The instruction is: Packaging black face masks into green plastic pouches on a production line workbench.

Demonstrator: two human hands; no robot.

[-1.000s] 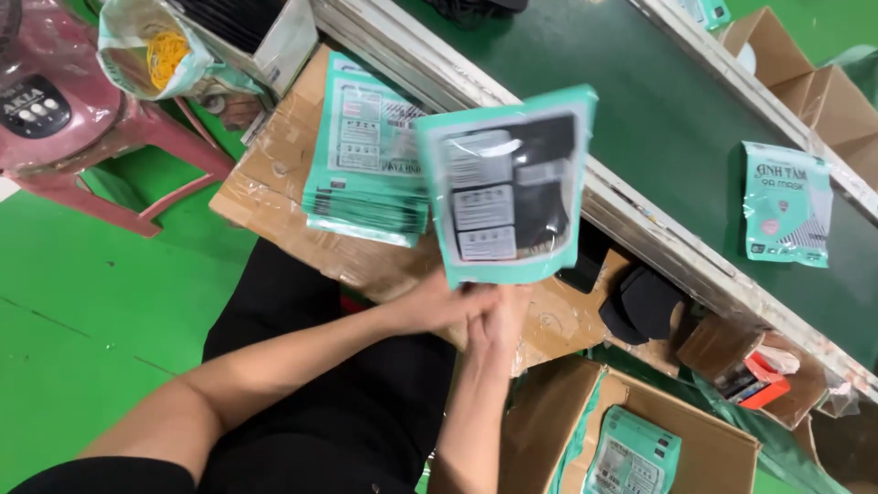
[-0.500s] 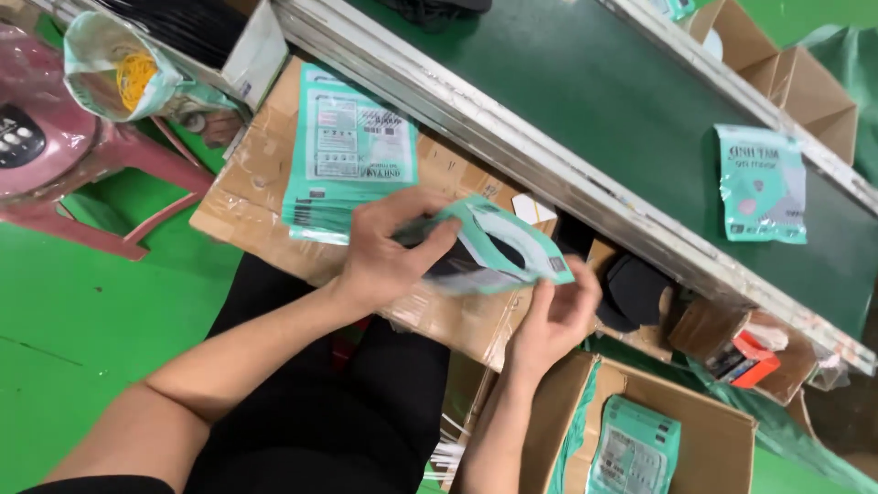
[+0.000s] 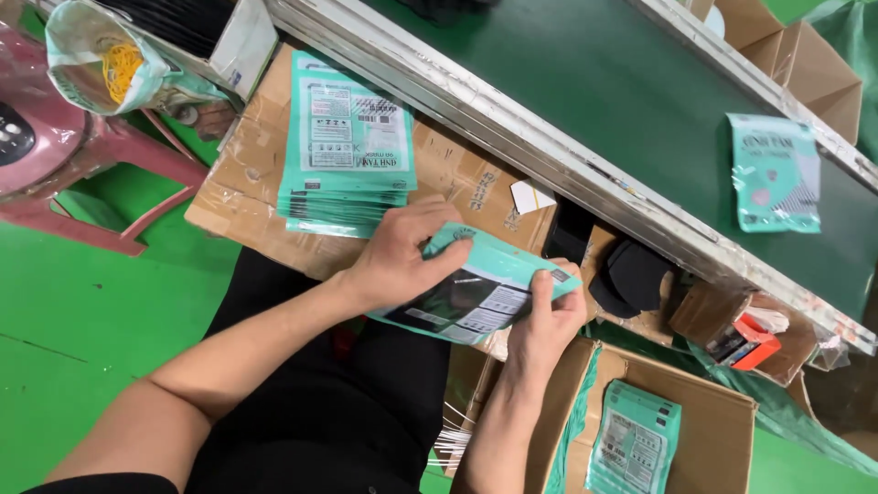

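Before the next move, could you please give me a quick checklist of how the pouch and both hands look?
1. Left hand rests on top of the teal pouch: ok.
2. Right hand pinches the pouch's right end: ok.
3. Pouch lies over the cardboard box, not dangling: ok.
4. Pouch mouth fully sealed: cannot tell, the fingers cover it.
5. Stack of pouches sits tidy on the box: ok.
6. Conveyor belt carries a lone pouch, with bare belt around it: ok.
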